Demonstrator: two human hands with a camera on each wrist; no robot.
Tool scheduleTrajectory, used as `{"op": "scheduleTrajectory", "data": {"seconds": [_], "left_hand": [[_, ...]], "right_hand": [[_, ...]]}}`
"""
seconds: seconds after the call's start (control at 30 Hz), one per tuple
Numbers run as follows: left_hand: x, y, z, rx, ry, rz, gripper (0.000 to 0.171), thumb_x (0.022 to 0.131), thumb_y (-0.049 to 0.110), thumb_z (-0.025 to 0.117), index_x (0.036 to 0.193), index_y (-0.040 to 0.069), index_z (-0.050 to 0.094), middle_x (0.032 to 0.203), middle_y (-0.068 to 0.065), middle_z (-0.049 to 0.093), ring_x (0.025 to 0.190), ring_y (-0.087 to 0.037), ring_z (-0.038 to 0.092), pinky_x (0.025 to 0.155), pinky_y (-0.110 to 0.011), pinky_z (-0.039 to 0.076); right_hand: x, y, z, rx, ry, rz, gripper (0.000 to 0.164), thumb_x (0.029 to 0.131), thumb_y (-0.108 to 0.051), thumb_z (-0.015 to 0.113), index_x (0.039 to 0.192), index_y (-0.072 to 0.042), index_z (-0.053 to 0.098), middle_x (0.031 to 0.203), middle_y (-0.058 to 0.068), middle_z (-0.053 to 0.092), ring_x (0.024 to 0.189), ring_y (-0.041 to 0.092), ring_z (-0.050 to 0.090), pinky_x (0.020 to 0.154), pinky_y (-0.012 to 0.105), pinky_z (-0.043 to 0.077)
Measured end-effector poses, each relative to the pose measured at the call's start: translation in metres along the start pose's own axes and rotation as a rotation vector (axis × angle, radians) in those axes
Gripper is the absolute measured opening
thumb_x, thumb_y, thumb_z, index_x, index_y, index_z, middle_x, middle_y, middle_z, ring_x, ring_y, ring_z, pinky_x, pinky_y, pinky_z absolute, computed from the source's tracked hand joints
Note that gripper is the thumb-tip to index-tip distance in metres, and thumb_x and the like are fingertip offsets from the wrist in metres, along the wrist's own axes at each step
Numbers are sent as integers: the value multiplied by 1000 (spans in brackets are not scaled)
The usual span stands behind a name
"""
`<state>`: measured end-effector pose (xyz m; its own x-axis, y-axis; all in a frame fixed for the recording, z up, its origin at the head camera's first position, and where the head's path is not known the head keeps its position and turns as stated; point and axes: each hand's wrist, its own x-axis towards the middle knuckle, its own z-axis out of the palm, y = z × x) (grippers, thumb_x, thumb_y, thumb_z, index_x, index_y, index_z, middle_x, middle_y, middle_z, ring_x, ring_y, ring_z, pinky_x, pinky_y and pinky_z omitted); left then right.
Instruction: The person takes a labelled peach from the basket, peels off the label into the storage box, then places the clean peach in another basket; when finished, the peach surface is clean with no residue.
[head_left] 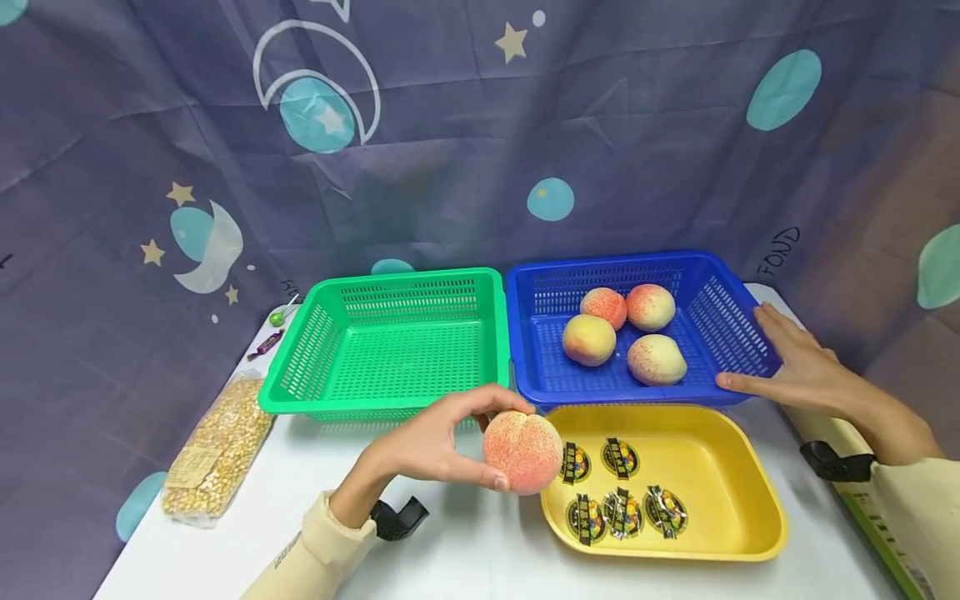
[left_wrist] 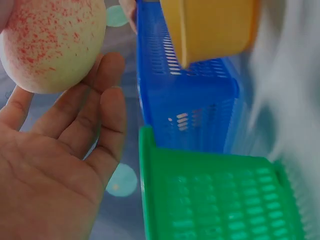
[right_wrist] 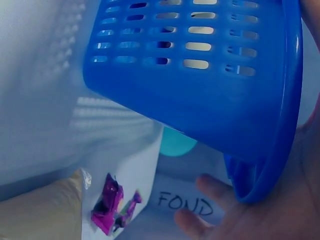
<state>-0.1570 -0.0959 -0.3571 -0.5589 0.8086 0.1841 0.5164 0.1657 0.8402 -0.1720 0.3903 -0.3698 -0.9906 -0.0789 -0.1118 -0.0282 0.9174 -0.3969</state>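
Observation:
My left hand (head_left: 442, 442) holds a peach (head_left: 522, 452) between thumb and fingers, above the white table and beside the left end of the yellow tray (head_left: 720, 546). In the left wrist view, the pale, red-speckled peach (left_wrist: 55, 42) is cradled by the fingertips, part of it out of frame. Spread fingers of my right hand (head_left: 806, 367) rest against the right rim of the blue basket (head_left: 630, 398), its thumb near the front corner. Inside that basket lie several peaches, among them a yellow one (head_left: 588, 340). Round black stickers (head_left: 620, 457) lie in the tray's left half.
A green basket (head_left: 390, 404) stands left of the blue one, with nothing in it. Along the left edge are a bag of corn kernels (head_left: 217, 450), a purple-wrapped candy (head_left: 266, 345) and a green lollipop (head_left: 277, 318). Purple wrapped sweets (right_wrist: 111, 205) lie beyond the blue basket. A patterned curtain (head_left: 450, 167) hangs behind.

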Motion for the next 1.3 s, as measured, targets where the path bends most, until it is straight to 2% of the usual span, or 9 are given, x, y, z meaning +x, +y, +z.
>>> {"op": "scheduleTrajectory", "data": {"seconds": [0.13,0.37,0.53,0.63,0.8,1.0,1.17,1.23,1.3], "left_hand": [[23,3,-4,-3,11,-15,72,75,21,91,138,28,57,131,10,63,114,-11,59,93,-31,53],[71,4,-13,5,75,-20,67,78,22,89,137,27,57,129,9,64,111,-10,61,91,-45,54],[109,2,-14,57,135,-35,67,79,29,88,138,28,56,127,8,66,105,-11,62,89,-35,55],[132,-1,-15,86,135,-37,66,79,32,88,138,28,57,125,7,67,104,-10,62,87,-35,54],[172,-5,-17,134,65,-34,64,79,34,89,134,28,58,122,6,68,103,-9,63,88,-30,54],[212,-13,-14,218,-124,-85,61,78,26,89,131,25,59,131,0,64,106,-15,62,88,-23,52],[232,-20,-6,302,-252,-177,57,76,19,89,126,24,61,133,1,60,118,-14,54,98,-23,45],[237,-24,-3,300,-270,-191,57,77,18,89,126,23,61,134,1,59,122,-14,52,101,-23,43],[242,-27,0,298,-256,-189,58,77,19,89,126,22,59,135,1,58,124,-14,51,103,-23,42]], "right_hand": [[-1,1,-1,0,-3,3,120,90,-56,66,159,2,-13,165,31,-15,148,63,-3,96,90,10],[-4,4,-3,22,-7,6,118,91,-54,65,159,1,-14,165,31,-17,148,62,-5,98,89,11],[-7,8,-2,74,9,-20,118,92,-49,68,159,2,-14,165,31,-19,150,60,-8,106,85,10],[-8,10,-2,104,10,-28,118,92,-46,69,159,2,-15,164,31,-21,150,59,-9,109,83,7],[-8,10,-1,115,8,-21,118,92,-46,69,159,2,-16,164,30,-22,149,61,-8,109,83,8],[-7,4,0,119,-9,-6,119,91,-48,68,159,0,-17,164,29,-23,148,63,-4,106,85,12],[-6,-3,0,119,-16,4,120,91,-50,68,159,-2,-18,165,28,-23,148,63,-3,104,86,14],[-5,-5,0,124,-18,4,120,91,-51,68,159,-2,-17,165,28,-23,148,62,-4,105,86,14],[-4,-6,0,128,-17,1,120,91,-50,68,160,-2,-17,166,27,-22,149,61,-5,105,85,13]]}}
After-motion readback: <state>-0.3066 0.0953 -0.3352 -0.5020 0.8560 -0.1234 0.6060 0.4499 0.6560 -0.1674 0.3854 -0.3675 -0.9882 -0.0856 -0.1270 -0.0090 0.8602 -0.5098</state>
